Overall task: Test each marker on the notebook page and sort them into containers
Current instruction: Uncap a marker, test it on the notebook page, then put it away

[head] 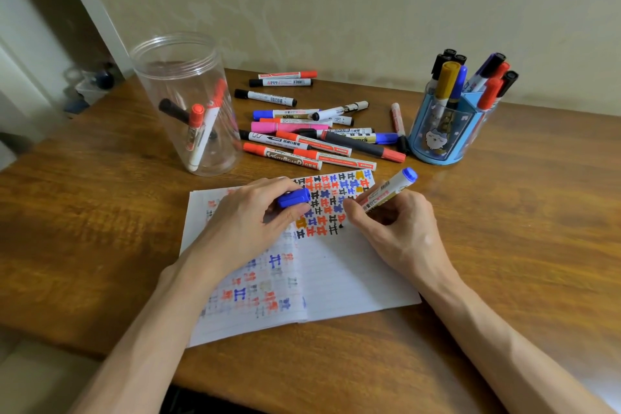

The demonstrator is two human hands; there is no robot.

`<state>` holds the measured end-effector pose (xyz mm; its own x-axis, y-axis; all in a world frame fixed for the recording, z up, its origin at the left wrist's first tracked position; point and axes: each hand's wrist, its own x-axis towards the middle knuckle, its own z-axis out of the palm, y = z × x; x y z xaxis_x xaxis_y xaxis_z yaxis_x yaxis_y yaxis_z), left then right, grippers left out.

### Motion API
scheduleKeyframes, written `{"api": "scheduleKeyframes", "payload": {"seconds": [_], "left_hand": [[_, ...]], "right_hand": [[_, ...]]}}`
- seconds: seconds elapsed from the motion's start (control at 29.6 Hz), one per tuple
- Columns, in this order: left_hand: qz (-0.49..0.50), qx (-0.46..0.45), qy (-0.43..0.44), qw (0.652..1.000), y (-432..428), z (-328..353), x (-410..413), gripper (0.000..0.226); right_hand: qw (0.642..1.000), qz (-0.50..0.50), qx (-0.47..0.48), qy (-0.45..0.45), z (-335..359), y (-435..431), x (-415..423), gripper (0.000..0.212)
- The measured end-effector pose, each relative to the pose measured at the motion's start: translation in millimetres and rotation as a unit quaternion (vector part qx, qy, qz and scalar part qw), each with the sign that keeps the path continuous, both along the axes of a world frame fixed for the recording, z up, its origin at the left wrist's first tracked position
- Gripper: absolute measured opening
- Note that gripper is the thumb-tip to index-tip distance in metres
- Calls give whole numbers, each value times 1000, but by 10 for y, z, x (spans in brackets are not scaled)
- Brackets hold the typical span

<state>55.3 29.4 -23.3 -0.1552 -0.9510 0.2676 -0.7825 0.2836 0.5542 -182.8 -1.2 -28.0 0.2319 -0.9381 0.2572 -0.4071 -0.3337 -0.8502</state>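
Two hands worked over the open notebook (pixel 353 279) on the wooden table (pixel 504 212). The left hand (pixel 248 215) rested on the left page, its fingers curled round a blue cap (pixel 294 198). The right hand (pixel 400 228) pinched a white-barrelled marker (pixel 386 193) between thumb and fingers. The marker's blue end tilted up and away to the right, and its writing end was hidden by the fingers, close to the rows of red, blue, black and gold marks at the top of the right page. Beyond the notebook lay a loose pile of markers (pixel 312 138), many touching or crossing. A clear plastic jar (pixel 158 77) stood left of the pile with a few markers leaning inside. A blue pen holder (pixel 433 131) stood to the right, with capped markers upright in it.
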Motion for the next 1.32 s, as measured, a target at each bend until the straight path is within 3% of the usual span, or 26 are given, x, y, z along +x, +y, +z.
{"api": "scheduleKeyframes", "payload": {"seconds": [0.3,0.61,0.71,1.32], "left_hand": [[-3,-3,1,1000,13,1,9,11],[-6,-4,-5,1000,-10,-7,12,17],[-9,-4,-3,1000,-9,-10,9,18],[-4,3,1,1000,-7,-21,22,23]], "right_hand": [[1000,-17,0,-20,-5,-13,-10,16],[1000,4,-5,4,12,13,9,12],[1000,0,-16,4,17,17,5,19],[1000,-4,1,11,9,-7,8,11]]}}
